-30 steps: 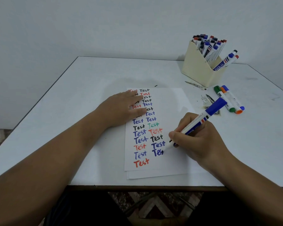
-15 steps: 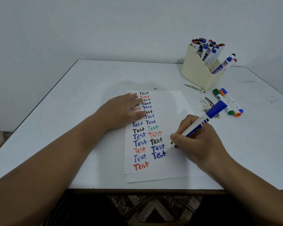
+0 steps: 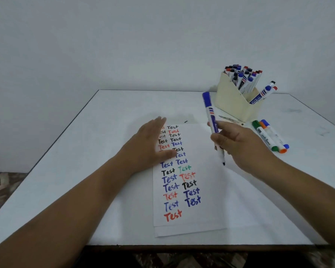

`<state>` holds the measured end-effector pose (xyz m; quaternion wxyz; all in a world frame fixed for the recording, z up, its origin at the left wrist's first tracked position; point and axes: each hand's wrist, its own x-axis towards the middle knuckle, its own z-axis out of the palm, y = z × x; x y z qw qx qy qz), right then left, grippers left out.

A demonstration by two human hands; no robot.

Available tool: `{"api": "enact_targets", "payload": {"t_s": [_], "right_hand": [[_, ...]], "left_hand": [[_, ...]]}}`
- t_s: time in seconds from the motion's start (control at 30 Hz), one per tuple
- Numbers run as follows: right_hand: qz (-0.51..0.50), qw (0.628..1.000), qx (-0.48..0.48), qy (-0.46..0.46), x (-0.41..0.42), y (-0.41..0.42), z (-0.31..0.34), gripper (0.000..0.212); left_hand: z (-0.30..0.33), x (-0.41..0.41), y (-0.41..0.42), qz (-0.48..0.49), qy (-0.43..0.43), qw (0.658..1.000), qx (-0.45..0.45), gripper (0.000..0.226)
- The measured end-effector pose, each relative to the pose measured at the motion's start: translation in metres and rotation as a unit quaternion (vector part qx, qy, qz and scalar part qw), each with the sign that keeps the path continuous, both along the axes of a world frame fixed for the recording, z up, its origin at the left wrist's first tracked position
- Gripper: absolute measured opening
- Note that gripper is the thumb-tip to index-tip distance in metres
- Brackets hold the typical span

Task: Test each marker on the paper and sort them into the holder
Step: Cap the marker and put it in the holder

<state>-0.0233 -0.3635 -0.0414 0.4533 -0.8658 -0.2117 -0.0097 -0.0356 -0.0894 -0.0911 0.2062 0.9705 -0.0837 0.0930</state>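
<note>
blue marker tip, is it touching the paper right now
Apart. The head view shows the right hand holding the blue marker lifted and nearly upright, its tip hanging above the paper, well clear of the last written word.

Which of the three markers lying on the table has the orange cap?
The middle white marker with orange ends, lying between the green-capped marker and the blue-capped marker, right of the cream holder.

Bare table (image 3: 112, 144) left of paper (image 3: 205, 190); right side crowded by holder (image 3: 232, 105), three loose markers (image 3: 270, 136), perhaps scraps.
</note>
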Motion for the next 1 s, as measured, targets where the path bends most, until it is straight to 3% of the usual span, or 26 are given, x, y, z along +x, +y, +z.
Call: {"api": "enact_targets", "payload": {"t_s": [0.17, 0.33, 0.43, 0.57, 0.73, 0.87, 0.93, 1.0], "right_hand": [[0.020, 0.974, -0.199, -0.104, 0.022, 0.005, 0.008, 0.034], [0.080, 0.903, -0.357, -0.224, 0.027, 0.020, 0.014, 0.034], [0.097, 0.872, -0.365, -0.311, 0.020, 0.031, 0.015, 0.031], [0.102, 0.833, -0.377, -0.393, 0.018, 0.040, 0.012, 0.020], [0.092, 0.806, -0.403, -0.424, 0.022, 0.041, 0.011, 0.014], [0.052, 0.822, -0.371, -0.430, 0.025, 0.041, 0.014, 0.009], [0.028, 0.883, -0.300, -0.361, 0.027, 0.040, 0.018, 0.012], [0.016, 0.961, -0.152, -0.231, 0.025, 0.039, 0.023, 0.009]], "left_hand": [[0.007, -0.010, -0.003, -0.039, -0.145, 0.989, 0.006, 0.098], [0.010, -0.012, -0.006, -0.070, -0.230, 0.968, 0.071, 0.070], [0.009, -0.013, -0.008, -0.092, -0.231, 0.965, 0.086, 0.054], [0.011, -0.015, -0.011, -0.068, -0.159, 0.983, 0.052, 0.036], [0.017, -0.012, -0.010, -0.052, -0.123, 0.990, 0.050, 0.033], [0.017, -0.018, -0.005, -0.040, -0.077, 0.989, -0.123, 0.054], [0.014, -0.017, -0.005, -0.016, -0.060, 0.979, -0.197, 0.058], [0.013, -0.013, -0.005, -0.005, -0.063, 0.975, -0.211, 0.058]]}}
